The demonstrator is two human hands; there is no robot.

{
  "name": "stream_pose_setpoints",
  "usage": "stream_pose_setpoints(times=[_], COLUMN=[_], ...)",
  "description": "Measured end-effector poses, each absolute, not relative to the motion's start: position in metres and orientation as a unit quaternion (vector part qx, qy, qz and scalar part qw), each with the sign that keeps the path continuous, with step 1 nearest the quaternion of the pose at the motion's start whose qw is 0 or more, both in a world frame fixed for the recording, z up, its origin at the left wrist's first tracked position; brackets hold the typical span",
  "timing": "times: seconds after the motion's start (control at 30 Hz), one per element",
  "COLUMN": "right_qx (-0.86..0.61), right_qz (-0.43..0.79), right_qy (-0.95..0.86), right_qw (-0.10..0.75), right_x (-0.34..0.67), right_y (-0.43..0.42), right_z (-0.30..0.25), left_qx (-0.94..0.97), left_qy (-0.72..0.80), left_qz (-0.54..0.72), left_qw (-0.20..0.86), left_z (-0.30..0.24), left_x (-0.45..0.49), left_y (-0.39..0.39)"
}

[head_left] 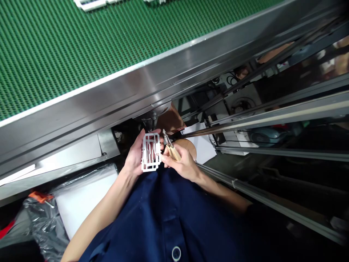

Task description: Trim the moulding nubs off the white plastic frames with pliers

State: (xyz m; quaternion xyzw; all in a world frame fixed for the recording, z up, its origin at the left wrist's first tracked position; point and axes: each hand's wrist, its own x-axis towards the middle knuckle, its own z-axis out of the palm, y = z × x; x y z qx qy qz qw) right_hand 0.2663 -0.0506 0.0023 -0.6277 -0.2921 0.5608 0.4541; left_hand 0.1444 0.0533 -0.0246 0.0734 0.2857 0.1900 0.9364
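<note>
My left hand [135,154] grips a white plastic lattice frame [151,152] with slotted openings, holding it upright in front of my chest. My right hand [184,165] holds a small wood-handled pair of cutters [171,149]. The metal tips of the cutters point up and sit just beside the frame's right edge. Close behind my right hand lies a round wooden disc [188,147], partly hidden by that hand. The exact contact between the tips and the frame is too small to tell.
A green perforated conveyor belt [60,54] with a steel side frame [81,102] runs above and left. White pieces [89,3] lie on it. White paper [201,143], metal rails [278,114], a white sheet [84,196] and a black plastic bag [40,225] surround my hands.
</note>
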Motion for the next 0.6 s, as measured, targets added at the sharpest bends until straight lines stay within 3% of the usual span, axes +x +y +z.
stream_pose_setpoints(times=[0.33, 0.6], right_qx=[-0.612, -0.616], right_qz=[0.462, 0.478], right_qy=[-0.287, -0.289], right_qw=[0.574, 0.556], right_x=[0.285, 0.280], right_y=[-0.053, -0.061], right_z=[0.005, 0.002], left_qx=[0.062, 0.030], left_qy=[0.321, 0.314], left_qz=[0.209, 0.239], left_qw=[0.922, 0.918], left_z=[-0.022, -0.024], left_x=[0.147, 0.149], left_y=[0.051, 0.049])
